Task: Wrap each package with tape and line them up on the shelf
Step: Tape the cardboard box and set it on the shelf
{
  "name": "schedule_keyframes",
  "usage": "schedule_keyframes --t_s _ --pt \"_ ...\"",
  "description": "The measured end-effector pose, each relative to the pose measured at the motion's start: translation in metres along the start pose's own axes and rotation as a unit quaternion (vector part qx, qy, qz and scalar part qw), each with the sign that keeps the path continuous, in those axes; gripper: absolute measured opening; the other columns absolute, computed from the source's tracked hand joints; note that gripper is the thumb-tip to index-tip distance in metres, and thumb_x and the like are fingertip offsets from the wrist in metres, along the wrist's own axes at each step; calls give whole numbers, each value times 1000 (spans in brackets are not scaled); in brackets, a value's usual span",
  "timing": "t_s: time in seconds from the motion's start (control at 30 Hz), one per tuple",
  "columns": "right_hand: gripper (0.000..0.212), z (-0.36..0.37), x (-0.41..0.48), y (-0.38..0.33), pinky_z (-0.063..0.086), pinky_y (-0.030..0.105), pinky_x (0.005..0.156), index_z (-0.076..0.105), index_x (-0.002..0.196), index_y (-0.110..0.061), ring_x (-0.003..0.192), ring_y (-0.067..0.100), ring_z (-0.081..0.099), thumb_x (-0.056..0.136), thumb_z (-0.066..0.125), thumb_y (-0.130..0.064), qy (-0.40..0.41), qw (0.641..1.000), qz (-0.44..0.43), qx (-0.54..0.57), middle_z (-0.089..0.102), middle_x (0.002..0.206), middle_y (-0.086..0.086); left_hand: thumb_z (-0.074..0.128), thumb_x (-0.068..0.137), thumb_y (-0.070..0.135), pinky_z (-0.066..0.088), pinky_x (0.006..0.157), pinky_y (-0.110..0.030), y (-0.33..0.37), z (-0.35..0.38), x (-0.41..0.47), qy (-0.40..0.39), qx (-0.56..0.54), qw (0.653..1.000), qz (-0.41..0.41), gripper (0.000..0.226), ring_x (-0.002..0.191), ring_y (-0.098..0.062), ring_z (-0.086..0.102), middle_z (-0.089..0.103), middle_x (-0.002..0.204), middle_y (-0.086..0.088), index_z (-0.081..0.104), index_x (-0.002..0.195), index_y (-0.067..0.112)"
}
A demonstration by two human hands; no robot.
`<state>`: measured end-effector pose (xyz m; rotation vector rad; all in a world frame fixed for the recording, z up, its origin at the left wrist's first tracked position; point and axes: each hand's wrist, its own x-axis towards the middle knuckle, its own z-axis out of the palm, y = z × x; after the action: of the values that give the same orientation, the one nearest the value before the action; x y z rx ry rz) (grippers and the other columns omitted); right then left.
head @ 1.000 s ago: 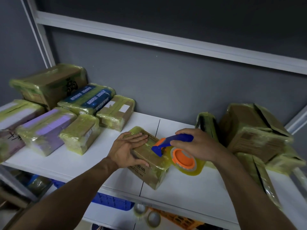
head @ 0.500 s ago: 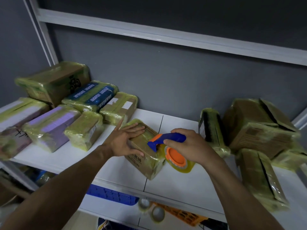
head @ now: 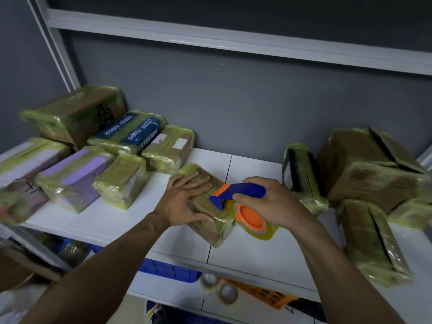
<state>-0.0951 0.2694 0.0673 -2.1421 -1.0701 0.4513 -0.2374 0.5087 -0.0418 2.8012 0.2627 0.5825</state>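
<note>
**A:** What sits on the left of the shelf [head: 112, 220]?

**B:** A cluster of wrapped packages [head: 77, 174], side by side toward the back wall and well apart from the hands.

**A:** And the one being worked on?

**B:** That package [head: 216, 230] lies slantwise at mid-shelf, near the front edge. The left hand [head: 184, 202] presses flat on its top, fingers straight and spread, thumb down along the near side.

**A:** Anything changed in the last second?

**B:** Very little. The view has swung, but the left hand stays flat on top. The tape dispenser [head: 243, 191] still meets the package's right end, its blue nose on the top edge. The right hand [head: 273, 202] is wrapped round the blue handle, with the roll hanging just beside the box.

**A:** Meaning what?

**B:** My guess is that a strip is being finished or cut at that end, not a fresh turn started. This package hasn't joined the row yet. Further right, a loose heap of packages [head: 364, 169] has flaps lifting; I can't tell whether they're finished.
</note>
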Motion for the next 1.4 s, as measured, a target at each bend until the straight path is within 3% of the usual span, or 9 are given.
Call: schedule_keyframes --t_s 0.27,0.47,0.53,0.63,0.8,0.9,1.07,1.27,1.4 --pt "23 -15 -19 7 58 25 74 55 91 -73 91 -17 57 83 73 -61 4 1000 -8 16 59 97 -44 56 57 98 4 119 -27 -6 3 5 0 -20 1000 -1 103 151 3 14 30 155 34 48 145 45" --pt "25 -17 -31 12 61 27 73 55 94 -73 92 -16 58 82 74 -62 -4 1000 -3 30 60 98 -43 55 59 98 7 120 -30 -4 0 5 -4 -21 1000 2 102 152 1 17 32 156 32 48 146 45" --pt "24 -15 -33 14 62 33 78 58 101 -65 90 -7 63 83 75 -61 10 999 6 36 64 99 -36 54 60 98 8 121 -33 -2 -3 7 -20 -7 1000 8 103 152 -1 16 31 158 29 45 148 45" --pt "29 -10 -35 16 61 37 83 57 102 -64 91 1 65 79 74 -66 31 998 22 50 65 99 -34 52 64 97 0 125 -40 2 -11 9 -65 -2 998 2 106 154 1 2 22 162 28 36 154 44" --pt "36 -4 -39 17 60 40 82 59 103 -56 86 -3 64 72 67 -72 40 998 22 53 67 96 -30 49 76 89 -13 124 -49 19 -9 6 -139 -11 990 17 107 152 2 -13 5 166 27 11 162 38" --pt "31 -3 -42 16 60 39 81 58 103 -57 86 -6 62 76 69 -69 41 998 18 48 65 96 -31 39 67 101 -16 123 -48 35 0 2 -131 30 991 12 114 152 0 -15 4 164 29 14 160 41" --pt "32 -2 -48 18 62 39 79 58 105 -55 88 -6 62 79 71 -66 44 997 16 58 66 97 -29 35 69 100 -6 124 -51 38 3 0 -104 49 993 -1 106 153 2 -10 11 163 30 24 158 44" --pt "24 -6 -53 17 60 31 76 57 102 -61 91 -11 60 83 72 -64 56 997 13 47 64 99 -34 28 73 97 -3 125 -51 39 1 2 -108 73 991 7 101 154 -2 -5 13 164 28 24 158 43" --pt "24 -16 -68 19 52 15 69 53 93 -73 95 -18 56 82 73 -64 56 997 21 55 57 101 -45 27 74 97 -4 125 -51 39 -1 8 -114 79 990 7 101 154 -2 -5 13 164 27 24 158 42"
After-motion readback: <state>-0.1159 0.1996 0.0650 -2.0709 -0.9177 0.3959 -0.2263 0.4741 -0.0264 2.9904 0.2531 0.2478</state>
